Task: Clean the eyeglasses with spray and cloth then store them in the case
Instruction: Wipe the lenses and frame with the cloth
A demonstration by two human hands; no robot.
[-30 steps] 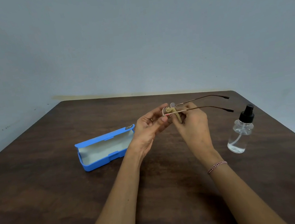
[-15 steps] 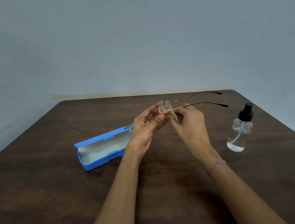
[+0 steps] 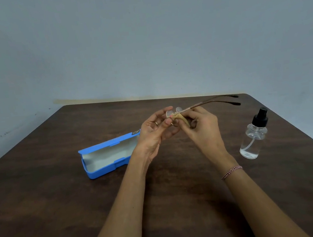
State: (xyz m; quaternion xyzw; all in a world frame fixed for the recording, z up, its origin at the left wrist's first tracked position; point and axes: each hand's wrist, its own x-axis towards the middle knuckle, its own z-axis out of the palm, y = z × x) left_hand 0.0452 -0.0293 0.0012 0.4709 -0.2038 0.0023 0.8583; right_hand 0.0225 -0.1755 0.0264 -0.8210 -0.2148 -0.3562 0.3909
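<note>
The thin-framed eyeglasses are held above the middle of the table, arms unfolded and pointing right. My left hand pinches the frame at the lenses with thumb and fingers. My right hand pinches a small beige cloth against a lens. The blue case lies open on the table to the left, pale lining showing. A clear spray bottle with a black pump top stands upright to the right.
All of this is over a dark wooden table whose far edge meets a plain grey wall. A thread bracelet circles my right wrist.
The glasses have tilted, their arm tips rising and swinging slightly farther back. Both hands shifted a little while the cloth rubs the lens. Case and bottle stay put.
</note>
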